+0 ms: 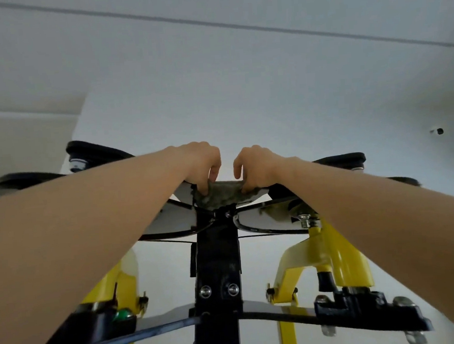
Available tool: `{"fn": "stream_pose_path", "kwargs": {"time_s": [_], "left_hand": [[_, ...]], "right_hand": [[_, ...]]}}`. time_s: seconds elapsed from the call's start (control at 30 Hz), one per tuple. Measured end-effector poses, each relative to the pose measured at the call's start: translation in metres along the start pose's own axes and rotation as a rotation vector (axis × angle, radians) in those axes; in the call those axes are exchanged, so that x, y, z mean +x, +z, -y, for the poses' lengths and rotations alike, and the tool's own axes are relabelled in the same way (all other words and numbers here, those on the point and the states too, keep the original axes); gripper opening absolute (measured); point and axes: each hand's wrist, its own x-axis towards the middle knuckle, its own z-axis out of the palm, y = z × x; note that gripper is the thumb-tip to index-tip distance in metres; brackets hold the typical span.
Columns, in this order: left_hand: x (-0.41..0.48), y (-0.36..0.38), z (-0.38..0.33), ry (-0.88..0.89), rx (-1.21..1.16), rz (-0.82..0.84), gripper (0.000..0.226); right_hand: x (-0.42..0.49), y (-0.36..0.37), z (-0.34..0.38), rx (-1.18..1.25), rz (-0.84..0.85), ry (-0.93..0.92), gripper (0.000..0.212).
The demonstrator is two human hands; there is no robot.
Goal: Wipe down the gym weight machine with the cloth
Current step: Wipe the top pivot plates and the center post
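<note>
No writing, label, brand, number or sign can be read anywhere in the view. The black upright post (217,263) of the weight machine shows only bare metal and two bolts, and the yellow frame arms (331,256) to the right carry no lettering that can be made out. The black plate (156,326) across the near part is plain as well.
</note>
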Motion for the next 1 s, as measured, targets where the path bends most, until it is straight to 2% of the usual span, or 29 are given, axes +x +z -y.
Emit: {"fn": "stream_pose_path", "kwargs": {"time_s": [0.13,0.3,0.47,0.67,0.8,0.93,1.0], "left_hand": [[-0.012,-0.006,0.013,0.020,0.048,0.021,0.028],[-0.033,-0.024,0.025,0.024,0.082,0.031,0.029],[-0.059,-0.043,0.040,-0.014,0.090,0.014,0.023],[-0.086,-0.058,0.052,-0.065,0.067,-0.036,0.017],[-0.102,-0.065,0.037,-0.034,-0.002,-0.118,0.013],[-0.129,-0.061,-0.001,0.036,-0.124,-0.258,0.012],[-0.145,-0.050,-0.020,0.067,-0.163,-0.264,0.013]], "right_hand": [[0.008,0.011,0.012,0.062,-0.010,-0.019,0.018],[0.011,0.021,0.032,0.251,-0.065,-0.035,0.016],[0.016,0.027,0.056,0.496,-0.145,-0.072,0.019],[-0.002,0.014,0.072,0.849,-0.274,-0.091,0.013],[-0.035,0.000,0.069,1.111,-0.265,-0.042,0.009],[-0.086,0.001,0.063,1.253,-0.282,0.021,0.009],[-0.112,0.013,0.056,1.263,-0.247,0.052,0.008]]}}
